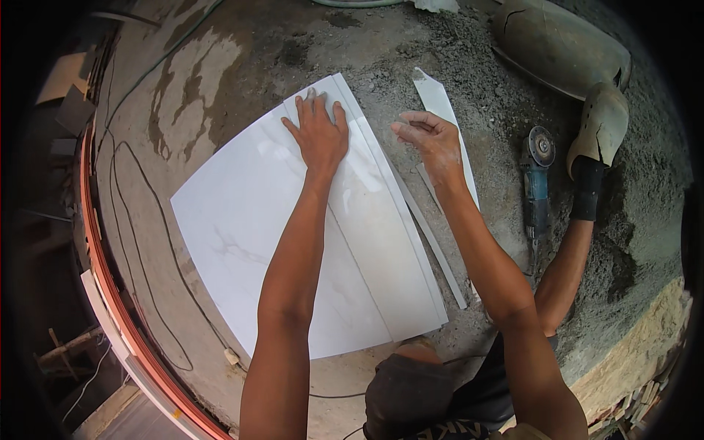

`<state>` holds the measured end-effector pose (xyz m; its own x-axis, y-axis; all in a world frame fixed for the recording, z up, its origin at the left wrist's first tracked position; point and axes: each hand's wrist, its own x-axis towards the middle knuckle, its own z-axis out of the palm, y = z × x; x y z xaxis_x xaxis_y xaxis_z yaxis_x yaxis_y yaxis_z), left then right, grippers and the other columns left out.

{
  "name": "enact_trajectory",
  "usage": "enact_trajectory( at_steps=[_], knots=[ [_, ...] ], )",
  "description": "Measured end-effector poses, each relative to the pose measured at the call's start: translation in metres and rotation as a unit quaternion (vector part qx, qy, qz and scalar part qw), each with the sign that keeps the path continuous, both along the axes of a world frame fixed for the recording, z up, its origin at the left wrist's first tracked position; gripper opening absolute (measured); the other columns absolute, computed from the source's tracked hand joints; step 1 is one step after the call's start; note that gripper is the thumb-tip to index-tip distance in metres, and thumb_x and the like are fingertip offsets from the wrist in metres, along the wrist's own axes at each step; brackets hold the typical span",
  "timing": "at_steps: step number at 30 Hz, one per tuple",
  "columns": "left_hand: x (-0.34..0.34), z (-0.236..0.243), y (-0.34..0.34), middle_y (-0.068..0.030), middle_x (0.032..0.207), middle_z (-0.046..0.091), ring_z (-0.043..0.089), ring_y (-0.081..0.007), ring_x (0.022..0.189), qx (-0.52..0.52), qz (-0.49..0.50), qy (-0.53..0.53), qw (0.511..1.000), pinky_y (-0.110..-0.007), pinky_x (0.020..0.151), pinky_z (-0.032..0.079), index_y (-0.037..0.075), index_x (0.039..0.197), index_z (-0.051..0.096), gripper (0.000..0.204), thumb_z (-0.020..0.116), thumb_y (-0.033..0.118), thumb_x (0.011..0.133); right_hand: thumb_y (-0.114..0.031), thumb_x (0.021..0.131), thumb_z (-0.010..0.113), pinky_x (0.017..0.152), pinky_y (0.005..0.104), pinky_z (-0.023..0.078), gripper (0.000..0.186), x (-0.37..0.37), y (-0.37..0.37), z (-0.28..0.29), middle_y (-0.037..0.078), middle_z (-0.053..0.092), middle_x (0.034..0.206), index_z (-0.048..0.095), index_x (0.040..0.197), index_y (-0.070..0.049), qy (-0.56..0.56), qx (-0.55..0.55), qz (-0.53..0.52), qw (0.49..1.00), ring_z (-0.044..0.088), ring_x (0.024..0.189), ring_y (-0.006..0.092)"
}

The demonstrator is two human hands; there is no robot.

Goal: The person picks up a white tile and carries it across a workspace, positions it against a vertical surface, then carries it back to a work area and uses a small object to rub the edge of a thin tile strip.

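Note:
A large white marble-patterned tile lies flat on the rough floor. Along its right side rests a long, glossy pale tile strip. My left hand presses flat near the far end, fingers spread, where the strip and the large tile meet. Just beyond the right edge hovers my right hand, its thumb and fingers drawn together in a pinch. Whatever may be between those fingertips is too small to make out. Beneath and beside that hand lie a white offcut and a thin narrow sliver.
An angle grinder lies on the gritty floor to the right. Beyond it are my cracked grey shoe and a large cracked grey rounded object. Dark cords trail along the left, near a reddish raised edge.

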<state>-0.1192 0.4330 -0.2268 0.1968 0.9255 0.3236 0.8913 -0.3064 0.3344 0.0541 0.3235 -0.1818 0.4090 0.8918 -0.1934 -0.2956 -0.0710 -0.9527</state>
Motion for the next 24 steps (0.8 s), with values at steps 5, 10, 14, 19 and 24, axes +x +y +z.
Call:
enact_trajectory(
  at_steps=[5, 10, 14, 19, 24],
  knots=[
    [-0.002, 0.004, 0.001, -0.0159, 0.148, 0.047, 0.031, -0.0374, 0.145, 0.0, 0.001, -0.003, 1.0, -0.066, 0.116, 0.014, 0.004, 0.131, 0.057, 0.045, 0.048, 0.036, 0.1, -0.01, 0.082, 0.077, 0.068, 0.0266, 0.053, 0.03, -0.004, 0.039, -0.004, 0.011, 0.072, 0.087, 0.072, 0.106, 0.006, -0.033, 0.031, 0.007, 0.999, 0.066, 0.072, 0.0158],
    [0.004, 0.003, 0.002, -0.0164, 0.148, 0.047, 0.031, -0.0381, 0.145, -0.003, -0.005, -0.017, 1.0, -0.066, 0.116, 0.013, 0.004, 0.13, 0.057, 0.045, 0.048, 0.036, 0.1, -0.009, 0.083, 0.075, 0.064, 0.0294, 0.053, 0.031, -0.001, 0.11, -0.017, 0.012, 0.072, 0.081, 0.07, 0.108, 0.008, -0.116, 0.067, 0.023, 0.991, 0.067, 0.067, 0.0169],
    [0.0, 0.003, 0.002, -0.0167, 0.147, 0.047, 0.031, -0.0383, 0.145, 0.001, -0.004, -0.013, 1.0, -0.066, 0.116, 0.013, 0.003, 0.13, 0.057, 0.045, 0.048, 0.035, 0.1, -0.01, 0.08, 0.075, 0.071, 0.032, 0.056, 0.035, -0.003, 0.148, -0.017, 0.018, 0.071, 0.077, 0.07, 0.11, 0.006, -0.283, 0.03, 0.108, 0.953, 0.069, 0.068, 0.0204],
    [0.002, 0.001, 0.003, -0.0177, 0.146, 0.048, 0.032, -0.0388, 0.144, 0.008, -0.002, -0.018, 1.0, -0.066, 0.116, 0.013, 0.002, 0.129, 0.058, 0.044, 0.049, 0.034, 0.1, -0.013, 0.079, 0.075, 0.081, 0.0375, 0.056, 0.033, -0.009, 0.171, -0.021, 0.023, 0.072, 0.091, 0.073, 0.108, 0.001, -0.357, 0.019, 0.11, 0.927, 0.073, 0.082, 0.0316],
    [0.007, -0.002, 0.005, -0.0188, 0.144, 0.049, 0.034, -0.0393, 0.142, 0.026, -0.015, -0.02, 0.999, -0.066, 0.116, 0.013, 0.002, 0.127, 0.06, 0.041, 0.049, 0.031, 0.1, -0.01, 0.079, 0.068, 0.09, 0.041, 0.054, 0.028, -0.009, 0.184, -0.028, 0.026, 0.071, 0.101, 0.074, 0.105, -0.001, -0.424, 0.027, 0.126, 0.896, 0.07, 0.096, 0.0384]
  ],
)
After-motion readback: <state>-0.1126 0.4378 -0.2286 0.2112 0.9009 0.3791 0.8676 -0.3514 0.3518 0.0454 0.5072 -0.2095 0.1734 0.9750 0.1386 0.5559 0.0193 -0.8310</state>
